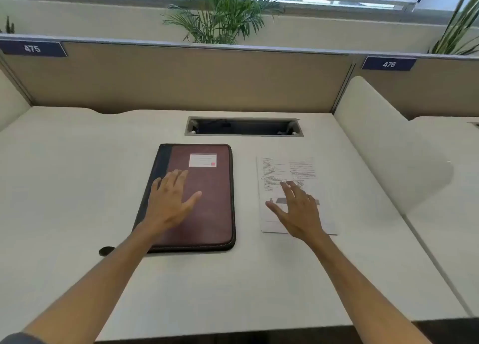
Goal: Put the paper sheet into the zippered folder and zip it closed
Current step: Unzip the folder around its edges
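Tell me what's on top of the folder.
The left hand lies spread on the closed folder, below its white label. Its inside is hidden.

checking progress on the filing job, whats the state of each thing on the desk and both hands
zippered folder: closed, flat on the desk, label side up
paper sheet: outside the folder, flat to its right, printed side up
left hand: open, spread over the folder cover
right hand: open, over the paper, gripping nothing
cable slot: open, behind the folder
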The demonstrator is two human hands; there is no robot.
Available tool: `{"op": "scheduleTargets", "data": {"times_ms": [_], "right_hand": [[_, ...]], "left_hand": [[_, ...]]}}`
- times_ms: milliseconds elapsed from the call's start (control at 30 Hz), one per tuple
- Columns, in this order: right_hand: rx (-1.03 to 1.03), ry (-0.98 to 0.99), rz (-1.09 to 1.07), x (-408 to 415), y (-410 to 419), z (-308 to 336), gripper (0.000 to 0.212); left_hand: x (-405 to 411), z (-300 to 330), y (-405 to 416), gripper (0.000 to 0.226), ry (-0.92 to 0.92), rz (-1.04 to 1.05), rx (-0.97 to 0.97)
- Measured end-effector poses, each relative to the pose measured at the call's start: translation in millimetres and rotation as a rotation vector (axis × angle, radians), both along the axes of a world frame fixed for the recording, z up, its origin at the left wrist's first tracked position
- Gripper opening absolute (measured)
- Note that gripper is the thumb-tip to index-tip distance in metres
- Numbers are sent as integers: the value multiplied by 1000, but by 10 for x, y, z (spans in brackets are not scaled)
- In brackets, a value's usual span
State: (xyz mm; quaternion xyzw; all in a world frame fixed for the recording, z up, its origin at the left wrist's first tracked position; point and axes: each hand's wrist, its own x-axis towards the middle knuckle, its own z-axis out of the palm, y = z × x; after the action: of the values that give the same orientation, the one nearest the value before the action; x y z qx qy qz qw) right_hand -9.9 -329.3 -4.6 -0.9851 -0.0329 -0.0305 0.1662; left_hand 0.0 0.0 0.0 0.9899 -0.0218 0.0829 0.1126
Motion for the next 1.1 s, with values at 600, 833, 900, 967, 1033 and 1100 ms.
{"op": "scheduleTargets", "data": {"times_ms": [600, 833, 900, 967, 1033, 1100], "right_hand": [[-133, 61, 17, -182, 171, -407, 65], [17, -43, 126, 159, 561, -245, 49], [56, -22, 178, 275, 717, -193, 47], [98, -1, 222, 396, 880, -151, 44], [103, 16, 262, 537, 1045, -109, 42], [114, 43, 288, 698, 1209, -80, 43]], "left_hand": [[-379, -475, 244, 69, 48, 27, 13], [-23, -418, 621, 52, -6, 108, -35], [98, -419, 720, 43, 6, 135, -46], [228, -425, 793, 34, 9, 159, -76], [363, -416, 831, 33, 11, 181, -107], [497, -403, 852, 35, 23, 198, -128]]}}
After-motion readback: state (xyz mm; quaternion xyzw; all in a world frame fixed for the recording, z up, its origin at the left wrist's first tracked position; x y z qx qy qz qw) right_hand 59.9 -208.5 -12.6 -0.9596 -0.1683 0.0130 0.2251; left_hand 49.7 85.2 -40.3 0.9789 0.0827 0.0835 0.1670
